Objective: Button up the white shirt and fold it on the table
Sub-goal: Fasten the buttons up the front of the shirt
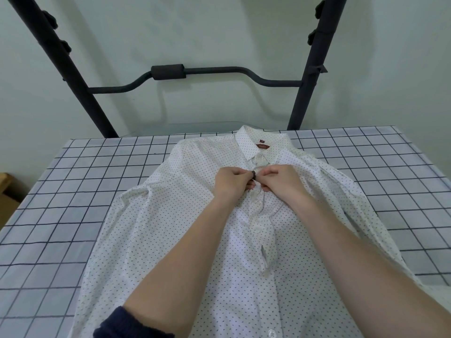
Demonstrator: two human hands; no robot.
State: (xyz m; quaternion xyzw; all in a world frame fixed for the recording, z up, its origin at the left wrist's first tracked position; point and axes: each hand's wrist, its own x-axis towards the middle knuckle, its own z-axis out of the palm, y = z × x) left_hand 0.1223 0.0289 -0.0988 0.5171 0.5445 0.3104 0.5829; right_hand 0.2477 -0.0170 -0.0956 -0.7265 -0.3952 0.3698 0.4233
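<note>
A white shirt (170, 215) with small dark dots lies front up on the table, collar (253, 145) at the far side with a red label inside. My left hand (231, 182) and my right hand (280, 180) meet at the placket just below the collar, each pinching an edge of the shirt front. The button itself is hidden between my fingers. Below my hands the placket (264, 242) gapes and is bunched. A white button (271, 333) shows near the bottom edge.
The table wears a pale cloth with a dark grid (61, 191). A black metal frame (168, 73) stands behind the table against a pale wall. A brown cardboard box (6, 196) sits at the left beyond the table edge.
</note>
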